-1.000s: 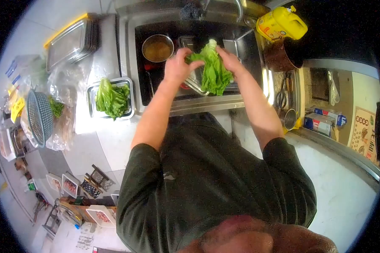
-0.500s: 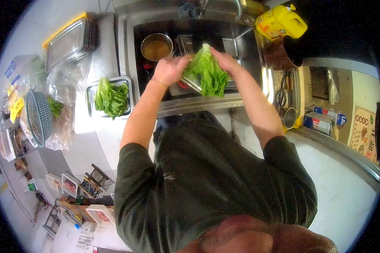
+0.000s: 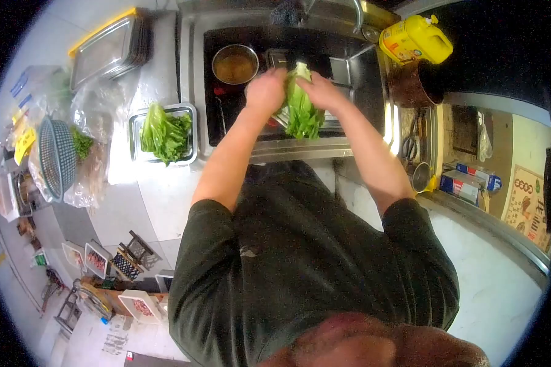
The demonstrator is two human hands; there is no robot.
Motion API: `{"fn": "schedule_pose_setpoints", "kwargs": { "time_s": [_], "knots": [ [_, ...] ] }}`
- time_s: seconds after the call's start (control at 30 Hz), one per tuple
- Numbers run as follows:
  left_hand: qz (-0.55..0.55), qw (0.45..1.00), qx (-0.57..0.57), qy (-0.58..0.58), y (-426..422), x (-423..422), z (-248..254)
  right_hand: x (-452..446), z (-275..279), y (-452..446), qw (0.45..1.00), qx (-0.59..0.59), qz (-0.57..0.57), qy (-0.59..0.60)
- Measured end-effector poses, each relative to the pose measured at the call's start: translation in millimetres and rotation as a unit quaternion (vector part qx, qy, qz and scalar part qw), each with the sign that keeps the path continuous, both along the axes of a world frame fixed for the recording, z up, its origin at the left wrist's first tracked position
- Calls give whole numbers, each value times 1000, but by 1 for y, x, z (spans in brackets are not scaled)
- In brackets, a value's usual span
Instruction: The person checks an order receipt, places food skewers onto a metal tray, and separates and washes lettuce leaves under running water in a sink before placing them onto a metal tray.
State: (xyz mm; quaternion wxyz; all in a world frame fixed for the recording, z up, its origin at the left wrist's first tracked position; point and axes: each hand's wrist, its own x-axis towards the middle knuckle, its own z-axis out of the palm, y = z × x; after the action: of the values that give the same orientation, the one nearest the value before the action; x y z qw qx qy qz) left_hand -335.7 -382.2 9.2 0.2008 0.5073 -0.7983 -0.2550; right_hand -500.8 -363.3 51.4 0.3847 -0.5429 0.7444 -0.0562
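Note:
A bunch of green lettuce hangs over the sink, pale stem end up and leafy ends toward me. My right hand grips it from the right, thumb lying across the leaves near the stem. On the other side, my left hand is closed against the lettuce's left edge, its fingertips partly hidden. Below the lettuce, metal trays show in the sink basin. More lettuce lies in a steel tray on the counter to the left.
A round metal pot stands at the sink's left side. Stacked trays, plastic bags and a blue-grey colander are at the left. A yellow jug and a brown pot stand at the right.
My hands have come closer together around the lettuce, which is now gathered narrower. The whole view has shifted slightly, with the sink a little farther right.

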Motion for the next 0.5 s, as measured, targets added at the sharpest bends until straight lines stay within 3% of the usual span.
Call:
{"fn": "schedule_pose_setpoints", "kwargs": {
  "time_s": [0.1,0.2,0.3,0.5],
  "knots": [
    [-32,999,14,16,-8,1,-1,-3,-10,2,999,-18,36,4],
    [-68,997,17,8,-15,3,3,-8,9,3,995,5,68,-76],
    [-74,991,97,-46,-22,-1,21,-17,-4,2,995,-13,84,-50],
    [-22,993,83,81,-26,-17,-3,-17,15,2,990,-39,47,-129]
  ]
}}
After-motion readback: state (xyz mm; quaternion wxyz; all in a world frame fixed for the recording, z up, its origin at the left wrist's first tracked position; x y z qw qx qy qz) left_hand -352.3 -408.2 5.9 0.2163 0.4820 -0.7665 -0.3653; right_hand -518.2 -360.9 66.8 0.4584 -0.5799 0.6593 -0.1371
